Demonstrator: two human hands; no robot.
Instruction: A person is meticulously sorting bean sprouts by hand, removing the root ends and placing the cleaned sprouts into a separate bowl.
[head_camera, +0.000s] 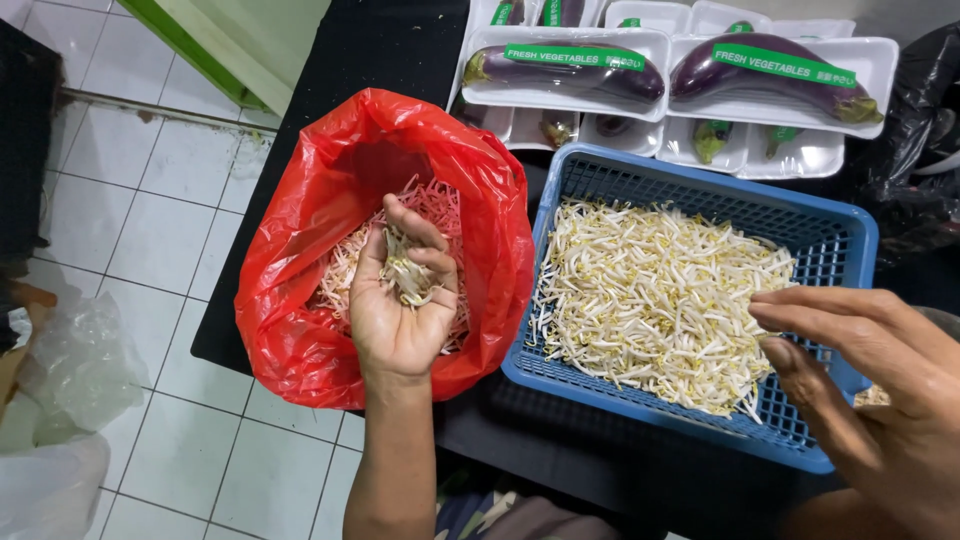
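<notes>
Cupped pale bean sprouts (405, 272) in left hand (400, 300), strands lengthwise along palm, over crinkled red plastic bag (300, 330). Hovered right hand (880, 390), fingers (810, 310) loose and empty, over blue plastic basket (850, 240); wrist cut off.

Red bag (300, 330), blue basket (700, 180) (pale sprouts (650, 290)), purple eggplants (570, 72).

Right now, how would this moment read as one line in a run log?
left hand: cupping pale bean sprouts over red plastic bag | right hand: fingertips at sprout pile in blue plastic basket | behind: trayed purple eggplants
</notes>
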